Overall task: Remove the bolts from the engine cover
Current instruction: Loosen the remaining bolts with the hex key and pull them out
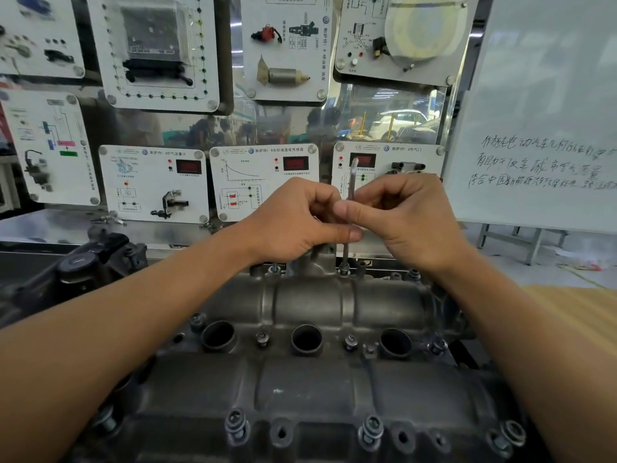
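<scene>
Wall of training boards (157, 182) behind the hands, whiteboard (541, 95) off to the right. Left hand (293, 222) and right hand (414, 225) pinching one thin tool (352, 182) from either side. Held upright, lower end apparently on a bolt (344, 271) at the far edge of the engine cover (307, 295), directly below the fingers, equally near both. Other bolts (371, 429) closer in, beneath the forearms.

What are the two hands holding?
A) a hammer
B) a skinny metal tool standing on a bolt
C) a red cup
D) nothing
B: the left hand and right hand both pinch a thin metal tool standing upright on a bolt at the far edge of the engine cover.
</scene>
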A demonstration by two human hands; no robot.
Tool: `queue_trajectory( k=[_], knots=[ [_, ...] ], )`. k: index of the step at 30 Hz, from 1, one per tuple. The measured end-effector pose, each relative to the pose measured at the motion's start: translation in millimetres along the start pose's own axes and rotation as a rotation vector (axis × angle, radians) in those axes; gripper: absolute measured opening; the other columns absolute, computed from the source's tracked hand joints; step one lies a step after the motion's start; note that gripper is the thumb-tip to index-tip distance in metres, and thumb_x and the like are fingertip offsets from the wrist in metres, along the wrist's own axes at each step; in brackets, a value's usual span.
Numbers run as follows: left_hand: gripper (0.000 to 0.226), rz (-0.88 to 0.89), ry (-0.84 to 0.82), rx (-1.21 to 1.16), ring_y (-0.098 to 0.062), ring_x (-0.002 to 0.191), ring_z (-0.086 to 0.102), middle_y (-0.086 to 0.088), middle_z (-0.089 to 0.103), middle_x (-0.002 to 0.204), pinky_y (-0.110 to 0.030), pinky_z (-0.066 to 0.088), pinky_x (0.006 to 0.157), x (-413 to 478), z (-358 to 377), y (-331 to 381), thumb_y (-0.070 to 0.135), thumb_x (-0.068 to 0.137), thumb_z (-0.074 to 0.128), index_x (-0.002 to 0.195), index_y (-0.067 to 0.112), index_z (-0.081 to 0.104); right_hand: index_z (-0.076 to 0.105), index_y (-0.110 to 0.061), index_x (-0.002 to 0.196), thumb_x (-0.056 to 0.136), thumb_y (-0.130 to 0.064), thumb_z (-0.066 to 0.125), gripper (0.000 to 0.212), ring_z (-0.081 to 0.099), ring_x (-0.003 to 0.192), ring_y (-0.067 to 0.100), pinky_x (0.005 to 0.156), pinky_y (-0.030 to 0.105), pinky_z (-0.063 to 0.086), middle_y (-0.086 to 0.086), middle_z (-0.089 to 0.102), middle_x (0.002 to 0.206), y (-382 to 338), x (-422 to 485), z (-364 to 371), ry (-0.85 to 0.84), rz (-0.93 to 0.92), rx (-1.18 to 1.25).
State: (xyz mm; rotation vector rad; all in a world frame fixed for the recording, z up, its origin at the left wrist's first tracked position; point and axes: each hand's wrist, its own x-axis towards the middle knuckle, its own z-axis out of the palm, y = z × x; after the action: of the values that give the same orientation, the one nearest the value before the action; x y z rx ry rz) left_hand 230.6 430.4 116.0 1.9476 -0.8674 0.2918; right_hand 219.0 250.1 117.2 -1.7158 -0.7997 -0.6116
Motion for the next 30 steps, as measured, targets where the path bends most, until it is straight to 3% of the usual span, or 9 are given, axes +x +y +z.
queue_trajectory(
  k=[3, 6, 8, 10, 14, 19, 22, 25, 30],
  knots=[
    [0.013, -0.033, -0.069, -0.025, -0.016, 0.081, 0.073, -0.005, 0.076, 0.086, -0.025, 0.057, 0.076, -1.0, -1.9, 1.5, 0.009, 0.087, 0.072, 0.099, 0.005, 0.072, 0.075, -0.008, 0.078, 0.081, -0.014, 0.079, 0.008, 0.067, 0.061, 0.023, 0.063, 0.036, 0.057, 0.011, 0.073, 0.071, 0.2, -0.1, -0.9, -0.026, -0.003, -0.033],
    [0.021, -0.056, -0.17, -0.062, -0.015, 0.11, 0.069, -0.009, 0.076, 0.106, -0.027, 0.049, 0.102, -3.4, -5.6, 2.1, 0.006, 0.096, 0.059, 0.113, 0.008, 0.07, 0.076, -0.006, 0.082, 0.088, -0.01, 0.073, 0.007, 0.066, 0.062, 0.02, 0.059, 0.034, 0.056, 0.014, 0.072, 0.071, -0.3, 1.4, -2.9, -0.068, 0.004, -0.047],
    [0.021, -0.057, -0.171, -0.064, -0.013, 0.11, 0.069, -0.009, 0.076, 0.106, -0.022, 0.049, 0.099, -3.8, -5.9, 2.2, 0.004, 0.096, 0.058, 0.112, 0.008, 0.07, 0.076, -0.003, 0.084, 0.091, -0.006, 0.068, 0.01, 0.057, 0.052, 0.0, 0.051, 0.015, 0.045, 0.004, 0.067, 0.061, -0.2, 1.3, -4.0, -0.09, 0.024, -0.022],
    [0.019, -0.047, -0.138, -0.058, -0.013, 0.104, 0.071, -0.007, 0.077, 0.101, -0.021, 0.052, 0.094, -3.8, -5.4, 2.1, 0.004, 0.094, 0.061, 0.109, 0.008, 0.071, 0.075, 0.003, 0.087, 0.092, -0.003, 0.065, 0.012, 0.051, 0.046, -0.002, 0.05, 0.008, 0.039, -0.008, 0.062, 0.055, 0.7, 1.3, -4.7, -0.094, 0.05, 0.004],
    [0.017, -0.021, -0.06, -0.005, -0.01, 0.083, 0.074, -0.004, 0.078, 0.088, -0.018, 0.056, 0.074, -2.5, -3.3, 1.9, 0.008, 0.088, 0.07, 0.104, 0.003, 0.072, 0.075, -0.003, 0.085, 0.087, -0.008, 0.073, 0.006, 0.058, 0.054, -0.002, 0.057, 0.013, 0.047, -0.009, 0.067, 0.059, -2.3, -0.6, -2.6, -0.054, 0.008, 0.017],
    [0.01, -0.023, 0.001, 0.021, 0.0, 0.055, 0.061, 0.004, 0.073, 0.07, -0.01, 0.043, 0.052, -2.9, 0.0, 3.2, 0.01, 0.084, 0.076, 0.09, 0.006, 0.07, 0.073, -0.011, 0.074, 0.079, -0.014, 0.08, 0.009, 0.059, 0.054, 0.0, 0.057, 0.014, 0.05, -0.009, 0.068, 0.058, -4.8, -1.0, -2.3, -0.004, -0.003, 0.034],
    [0.012, -0.027, -0.017, 0.038, -0.008, 0.065, 0.068, 0.0, 0.077, 0.08, -0.018, 0.051, 0.059, -3.5, -0.9, 3.6, 0.013, 0.086, 0.074, 0.096, 0.007, 0.073, 0.073, -0.011, 0.075, 0.082, -0.01, 0.078, 0.008, 0.062, 0.058, 0.005, 0.06, 0.019, 0.054, -0.003, 0.07, 0.064, -4.2, -1.0, -3.2, -0.04, 0.005, 0.008],
    [0.016, -0.044, -0.104, 0.013, -0.029, 0.102, 0.072, 0.0, 0.078, 0.097, -0.039, 0.056, 0.094, -4.6, -3.3, 3.6, 0.011, 0.093, 0.065, 0.106, 0.015, 0.074, 0.073, -0.012, 0.079, 0.087, -0.009, 0.074, 0.009, 0.064, 0.061, 0.008, 0.063, 0.024, 0.056, 0.0, 0.07, 0.066, -3.0, -0.3, -3.3, -0.067, 0.014, -0.043],
    [0.015, -0.033, -0.091, 0.027, -0.013, 0.102, 0.072, 0.0, 0.078, 0.097, -0.03, 0.053, 0.099, -5.7, -3.7, 4.8, 0.009, 0.092, 0.065, 0.104, 0.012, 0.074, 0.075, -0.01, 0.085, 0.091, -0.003, 0.067, 0.012, 0.053, 0.048, -0.002, 0.052, 0.008, 0.041, -0.009, 0.062, 0.054, -1.1, 1.0, -7.4, -0.108, 0.036, 0.021]
  ],
)
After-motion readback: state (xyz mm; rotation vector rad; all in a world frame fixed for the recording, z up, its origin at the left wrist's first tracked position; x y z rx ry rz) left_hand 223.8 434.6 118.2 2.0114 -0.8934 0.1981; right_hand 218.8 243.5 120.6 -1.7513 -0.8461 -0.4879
